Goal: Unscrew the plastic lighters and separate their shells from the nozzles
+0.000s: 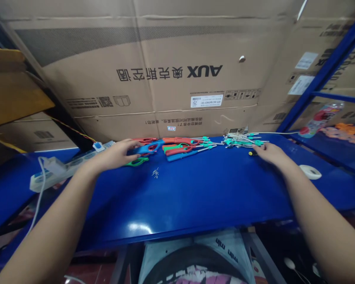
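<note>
Working over a blue steel bench top (183,201), both bare hands reach toward its far edge. The left hand (115,154) is released, fingers extended and not clenched, its fingertips just beside or lightly on a blue loop handle (148,148). A green loop handle (138,161) lies directly under the fingers' near side. These belong to a row of loop-handled plastic tools (177,149) in red, orange, blue and green, stacked and overlapping along the far edge, with thin metal shafts and teal fittings pointing right.

Farther right lies a tangled heap of metal rods with teal fittings (239,140), its near edge just beyond the right hand (272,154). That hand rests palm-down with its fingers toward the heap, and a small yellow-and-black piece (252,153) sits at the fingertips. Whether the fingers pinch this piece is hard to say from this angle; they appear relaxed, but I cannot tell.

On the bench top, a small sprig of metal bits (155,172) lies near the left hand, apart from the row. A white oval object (310,172) sits to the right of the right wrist, and a white power strip (51,171) lies at far left, with its cable trailing off the near edge. Behind everything, a large AUX cardboard carton (168,71) stands against the bench's far edge – printed upside down in this view.
</note>
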Tool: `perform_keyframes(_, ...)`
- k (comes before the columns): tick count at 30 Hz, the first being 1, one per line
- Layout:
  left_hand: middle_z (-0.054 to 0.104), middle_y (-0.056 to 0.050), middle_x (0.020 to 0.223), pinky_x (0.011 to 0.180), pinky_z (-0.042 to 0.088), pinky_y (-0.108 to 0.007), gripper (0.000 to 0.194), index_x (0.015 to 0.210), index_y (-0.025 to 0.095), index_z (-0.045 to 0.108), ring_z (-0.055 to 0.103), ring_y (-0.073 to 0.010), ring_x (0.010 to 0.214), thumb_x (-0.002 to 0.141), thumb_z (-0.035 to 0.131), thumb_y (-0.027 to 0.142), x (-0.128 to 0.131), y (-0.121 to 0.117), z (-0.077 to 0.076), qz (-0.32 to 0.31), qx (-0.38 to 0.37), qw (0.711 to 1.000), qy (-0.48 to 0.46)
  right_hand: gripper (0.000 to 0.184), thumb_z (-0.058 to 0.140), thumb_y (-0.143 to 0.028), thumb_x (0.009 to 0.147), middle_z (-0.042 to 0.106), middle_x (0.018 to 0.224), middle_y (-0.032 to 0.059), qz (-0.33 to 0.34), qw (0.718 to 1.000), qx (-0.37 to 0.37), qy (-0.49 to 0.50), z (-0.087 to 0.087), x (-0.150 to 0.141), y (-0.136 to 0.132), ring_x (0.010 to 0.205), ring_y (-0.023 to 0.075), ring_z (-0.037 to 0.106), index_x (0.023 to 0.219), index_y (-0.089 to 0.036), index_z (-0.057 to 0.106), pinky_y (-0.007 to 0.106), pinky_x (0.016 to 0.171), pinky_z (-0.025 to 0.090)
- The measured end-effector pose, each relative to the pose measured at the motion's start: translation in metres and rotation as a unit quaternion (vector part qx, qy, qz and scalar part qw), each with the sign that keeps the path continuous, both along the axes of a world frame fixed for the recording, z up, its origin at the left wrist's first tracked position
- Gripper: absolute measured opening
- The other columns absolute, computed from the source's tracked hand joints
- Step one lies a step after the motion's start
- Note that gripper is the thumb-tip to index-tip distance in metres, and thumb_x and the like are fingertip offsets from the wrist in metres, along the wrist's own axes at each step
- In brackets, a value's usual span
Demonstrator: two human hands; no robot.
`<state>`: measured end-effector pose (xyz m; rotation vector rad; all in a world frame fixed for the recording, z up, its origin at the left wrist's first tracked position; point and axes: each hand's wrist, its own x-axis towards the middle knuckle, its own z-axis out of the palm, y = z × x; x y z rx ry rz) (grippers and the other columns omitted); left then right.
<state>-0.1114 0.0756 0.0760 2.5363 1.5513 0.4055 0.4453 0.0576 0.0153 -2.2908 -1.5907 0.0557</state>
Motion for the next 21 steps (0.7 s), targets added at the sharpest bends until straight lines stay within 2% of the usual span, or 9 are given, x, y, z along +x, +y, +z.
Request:
perform_keyframes(3, 0.068, -0.014, 0.119, 0.098, 0.050, -0.041, 0.060, 0.116, 0.017, 0.065, 0.065, -0.0324, 0.109, 0.078, 0.052, 0.062, -0.032, 0.021, -0.003, 0.016, -0.023, 0.999, 0.026, 0.027, 0.052, -0.046, 0.086, 0.056, 0.055, 0.0043, 0.028, 1.000, 0.003, -0.006, 0.000, -0.026, 0.014, 0.055, 0.0233, 0.054, 0.068, -0.026, 0.046, 0.034, 0.058, 0.043)
perform_keyframes(5, 0.068, -0.014, 0.122, 0.099, 0.049, -0.041, 0.064, 0.119, 0.017, 0.064, 0.064, -0.0318, 0.112, 0.079, 0.051, 0.064, -0.044, 0.033, -0.009, 0.026, -0.034, 0.999, 0.025, 0.024, 0.052, -0.044, 0.086, 0.059, 0.063, 0.0066, 0.080, 0.997, 0.020, -0.008, 0.000, -0.050, 0.021, 0.062, 0.0242, 0.056, 0.072, -0.025, 0.048, 0.035, 0.062, 0.044)
perform_keyframes(8, 0.067, -0.015, 0.126, 0.102, 0.048, -0.041, 0.063, 0.119, 0.017, 0.064, 0.062, -0.0307, 0.115, 0.079, 0.052, 0.064, -0.052, 0.049, -0.018, 0.043, -0.024, 0.999, 0.015, 0.014, 0.051, -0.036, 0.088, 0.065, 0.082, 0.0108, 0.191, 0.980, 0.056, -0.010, -0.002, -0.092, 0.025, 0.078, 0.0257, 0.060, 0.084, -0.022, 0.053, 0.036, 0.074, 0.047)
perform_keyframes(11, 0.067, -0.014, 0.127, 0.103, 0.047, -0.040, 0.059, 0.120, 0.017, 0.063, 0.061, -0.0297, 0.116, 0.080, 0.052, 0.058, -0.051, 0.061, -0.022, 0.051, -0.006, 0.999, 0.012, 0.016, 0.050, -0.031, 0.091, 0.064, 0.109, 0.0140, 0.326, 0.942, 0.084, -0.015, -0.008, -0.137, 0.021, 0.104, 0.0269, 0.059, 0.100, -0.019, 0.056, 0.039, 0.093, 0.047)
perform_keyframes(14, 0.063, -0.015, 0.131, 0.110, 0.041, -0.045, 0.053, 0.124, 0.015, 0.061, 0.054, -0.0322, 0.124, 0.082, 0.050, 0.046, -0.040, 0.064, -0.022, 0.069, 0.029, 0.997, 0.009, 0.025, 0.054, -0.032, 0.093, 0.058, 0.131, 0.0141, 0.425, 0.901, 0.082, -0.028, -0.014, -0.174, 0.016, 0.123, 0.0290, 0.051, 0.115, -0.020, 0.056, 0.045, 0.105, 0.041)
perform_keyframes(17, 0.057, -0.015, 0.136, 0.115, 0.036, -0.047, 0.051, 0.128, 0.015, 0.059, 0.048, -0.0322, 0.131, 0.084, 0.047, 0.038, -0.013, 0.052, -0.021, 0.064, 0.080, 0.995, -0.004, 0.027, 0.056, -0.032, 0.095, 0.057, 0.130, 0.0157, 0.449, 0.891, 0.056, -0.036, -0.017, -0.196, 0.018, 0.119, 0.0316, 0.051, 0.118, -0.019, 0.056, 0.049, 0.101, 0.042)
perform_keyframes(19, 0.060, -0.014, 0.129, 0.113, 0.039, -0.043, 0.044, 0.122, 0.016, 0.063, 0.052, -0.0296, 0.127, 0.088, 0.045, 0.038, 0.012, 0.034, -0.022, 0.013, 0.117, 0.993, -0.033, 0.023, 0.059, -0.031, 0.094, 0.059, 0.122, 0.0163, 0.445, 0.894, 0.034, -0.033, -0.017, -0.201, 0.021, 0.112, 0.0311, 0.053, 0.112, -0.017, 0.057, 0.048, 0.095, 0.045)
perform_keyframes(21, 0.063, -0.011, 0.121, 0.107, 0.045, -0.041, 0.038, 0.116, 0.018, 0.066, 0.059, -0.0272, 0.117, 0.093, 0.045, 0.040, 0.040, 0.010, -0.025, -0.054, 0.099, 0.992, -0.055, 0.021, 0.062, -0.027, 0.093, 0.060, 0.117, 0.0160, 0.443, 0.896, 0.015, -0.026, -0.015, -0.201, 0.023, 0.108, 0.0292, 0.054, 0.109, -0.016, 0.056, 0.044, 0.092, 0.045)
